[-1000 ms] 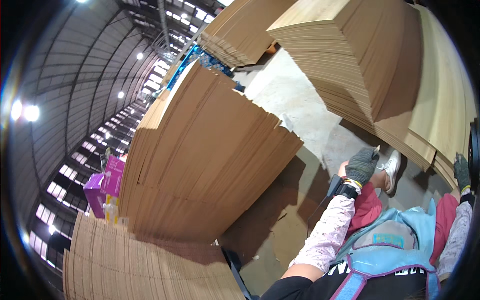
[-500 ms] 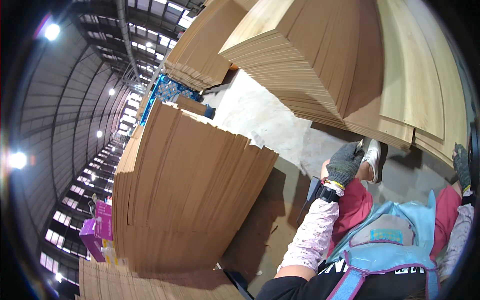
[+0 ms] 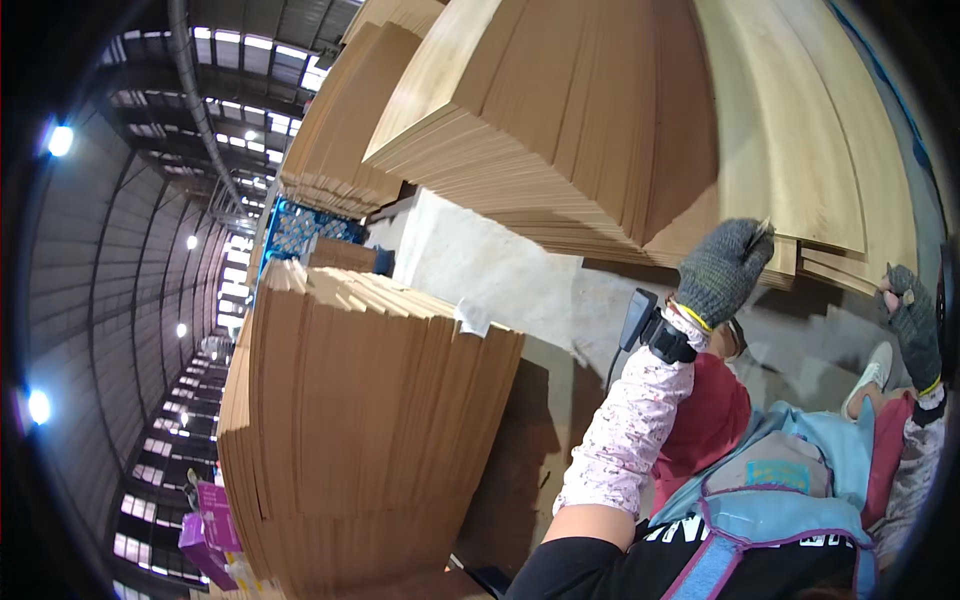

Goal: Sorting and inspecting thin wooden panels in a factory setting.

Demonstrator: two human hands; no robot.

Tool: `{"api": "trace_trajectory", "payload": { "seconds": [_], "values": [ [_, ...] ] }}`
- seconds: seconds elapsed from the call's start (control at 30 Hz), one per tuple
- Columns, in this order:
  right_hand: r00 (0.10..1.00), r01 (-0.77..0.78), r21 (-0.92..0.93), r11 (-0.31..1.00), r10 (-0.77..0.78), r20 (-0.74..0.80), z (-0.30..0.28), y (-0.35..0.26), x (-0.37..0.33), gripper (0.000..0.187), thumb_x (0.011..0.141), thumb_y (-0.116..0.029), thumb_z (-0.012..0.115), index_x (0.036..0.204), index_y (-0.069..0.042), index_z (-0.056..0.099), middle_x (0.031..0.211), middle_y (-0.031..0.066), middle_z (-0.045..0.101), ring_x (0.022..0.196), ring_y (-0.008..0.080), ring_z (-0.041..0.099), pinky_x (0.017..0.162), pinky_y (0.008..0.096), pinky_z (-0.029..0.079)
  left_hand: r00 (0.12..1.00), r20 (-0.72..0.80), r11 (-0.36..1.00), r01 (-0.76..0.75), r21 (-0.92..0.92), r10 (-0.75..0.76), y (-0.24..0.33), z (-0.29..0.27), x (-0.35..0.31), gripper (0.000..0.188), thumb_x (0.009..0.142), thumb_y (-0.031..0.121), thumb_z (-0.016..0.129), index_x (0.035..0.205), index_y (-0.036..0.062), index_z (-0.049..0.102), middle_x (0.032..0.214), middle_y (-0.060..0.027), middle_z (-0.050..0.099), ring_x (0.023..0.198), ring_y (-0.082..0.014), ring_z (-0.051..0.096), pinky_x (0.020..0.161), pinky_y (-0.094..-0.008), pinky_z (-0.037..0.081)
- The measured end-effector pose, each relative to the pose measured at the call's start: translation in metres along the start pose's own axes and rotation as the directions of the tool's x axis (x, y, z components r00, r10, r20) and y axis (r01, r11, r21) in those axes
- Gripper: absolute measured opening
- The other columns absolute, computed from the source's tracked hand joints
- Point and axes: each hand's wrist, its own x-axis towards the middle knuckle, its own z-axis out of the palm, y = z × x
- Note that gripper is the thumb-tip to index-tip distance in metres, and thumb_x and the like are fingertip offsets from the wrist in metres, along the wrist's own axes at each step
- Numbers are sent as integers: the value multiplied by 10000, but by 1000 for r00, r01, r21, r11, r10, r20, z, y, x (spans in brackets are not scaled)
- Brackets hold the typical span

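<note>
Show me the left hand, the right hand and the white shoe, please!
Left hand point(image 3: 724, 272): head view, on the back of the dark glove.
Right hand point(image 3: 914, 328): head view, on the middle of its dark glove.
White shoe point(image 3: 874, 370): head view, on its upper.

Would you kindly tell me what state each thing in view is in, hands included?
Left hand, gloved, fingers bent, grip unclear
Right hand, gloved, fingers bent, grip unclear
Pale-topped board stack, piled in layers
Left board stack, piled, upper edge uneven
Black wrist strap, worn
Light-blue strapped garment, worn
White shoe, worn
Ceiling lamp, lit
</note>
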Motion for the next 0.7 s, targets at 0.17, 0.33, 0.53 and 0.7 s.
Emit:
{"api": "trace_trajectory", "payload": {
  "seconds": [0.17,0.33,0.53,0.7],
  "values": [
    [998,58,119,991,-54,-38,41,-63,29,155,906,-150,558,984,-16,572,861,41,585,761,127,545,667,271,465,999,-39,997,-7,77,10,-14,-27,31,176,866,192,609,933,32,645,874,-177,629,822,-356,604,690,-388,481],
    [997,-23,310,950,-2,80,31,-73,42,143,917,-165,552,944,-28,581,871,56,625,771,156,594,667,299,484,996,14,995,82,61,-83,-60,31,62,237,889,254,577,1011,62,643,959,-169,641,900,-360,601,758,-409,478],
    [965,-256,641,723,226,130,76,42,54,130,951,-158,496,828,-119,487,676,-18,498,602,100,516,550,269,447,967,91,961,223,162,-240,-103,59,54,255,913,305,532,992,85,635,962,-175,635,918,-375,586,780,-449,460],
    [981,-55,9,998,56,-186,88,73,82,118,864,-156,573,826,-45,580,745,136,564,696,279,582,641,384,473,871,101,876,480,42,-482,-156,62,60,251,896,302,589,1028,102,662,758,-43,631,630,-129,574,549,-290,460]
  ]
}}
